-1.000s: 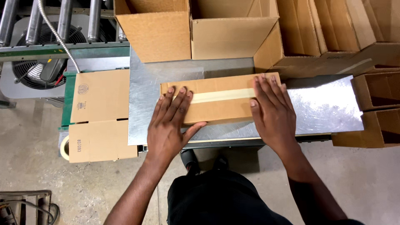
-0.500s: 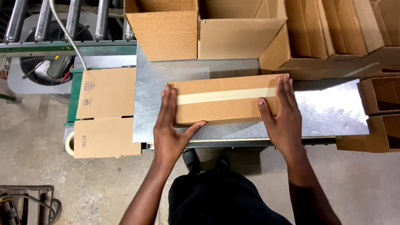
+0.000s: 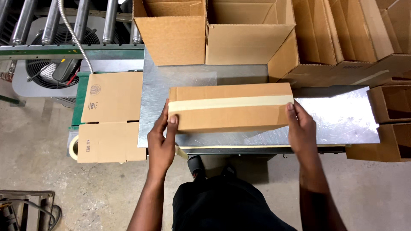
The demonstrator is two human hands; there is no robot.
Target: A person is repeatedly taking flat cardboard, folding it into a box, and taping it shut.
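Taped box [image 3: 231, 107] gripped at both ends, fingers [image 3: 165, 124] spread flat; best kept level, pressing evenly from left hand [image 3: 160, 143] and right hand [image 3: 302, 130].

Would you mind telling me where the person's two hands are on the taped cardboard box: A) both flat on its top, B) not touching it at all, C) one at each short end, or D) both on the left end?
C: the left hand grips the left end of the taped cardboard box and the right hand the right end, on the metal table.
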